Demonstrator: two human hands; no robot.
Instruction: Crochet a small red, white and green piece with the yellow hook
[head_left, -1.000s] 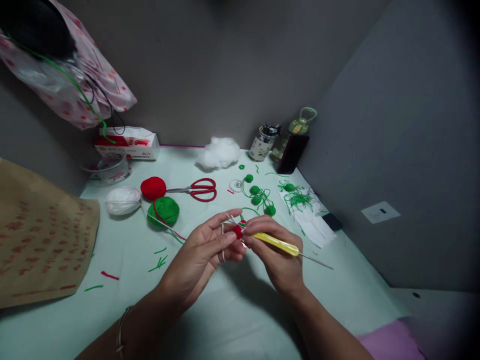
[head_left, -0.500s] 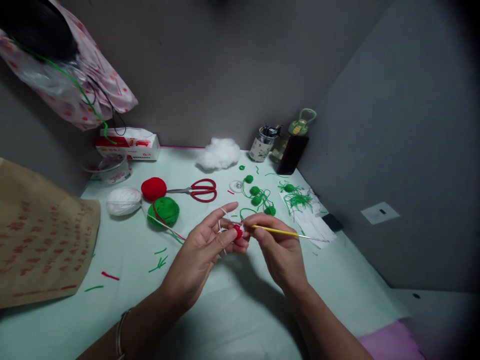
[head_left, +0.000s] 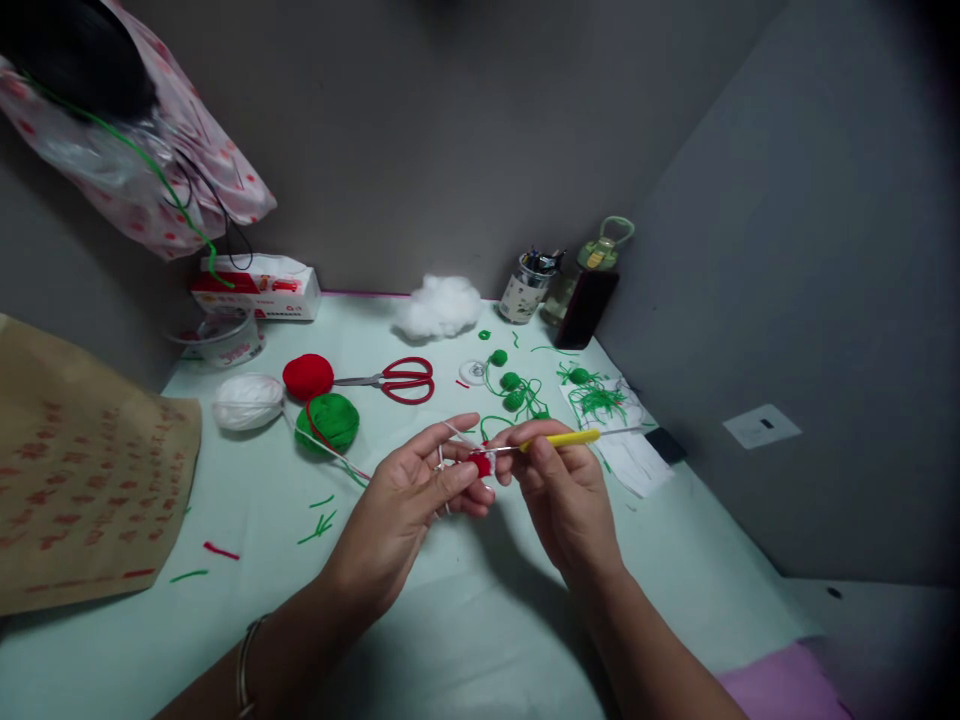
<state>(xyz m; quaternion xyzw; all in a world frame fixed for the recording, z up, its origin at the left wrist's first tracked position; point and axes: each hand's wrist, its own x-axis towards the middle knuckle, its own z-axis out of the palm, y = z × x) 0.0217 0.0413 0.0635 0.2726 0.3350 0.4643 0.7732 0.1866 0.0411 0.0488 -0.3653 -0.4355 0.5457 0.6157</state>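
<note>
My left hand (head_left: 416,490) pinches a small red and white crochet piece (head_left: 484,464) between thumb and fingers, with white yarn wound round its fingers. In my right hand (head_left: 566,500) is a yellow-handled crochet hook (head_left: 561,440), its metal tip at the top edge of the piece. From the left hand, strands run back to a white yarn ball (head_left: 247,402), a red yarn ball (head_left: 307,377) and a green yarn ball (head_left: 328,423). How the hook's tip sits in the stitches is too small to tell.
Red-handled scissors (head_left: 407,381) lie behind my hands, near white stuffing (head_left: 439,307). Small green crocheted balls (head_left: 511,382) and green yarn scraps (head_left: 600,400) are to the right. A pen cup (head_left: 523,293), a bottle (head_left: 598,253) and a dark phone (head_left: 587,308) stand at the back. A paper bag (head_left: 90,480) stands left.
The hook has turned in my right hand: its metal tip now shows at the piece and the handle tilts up to the right. The left hand has barely moved.
</note>
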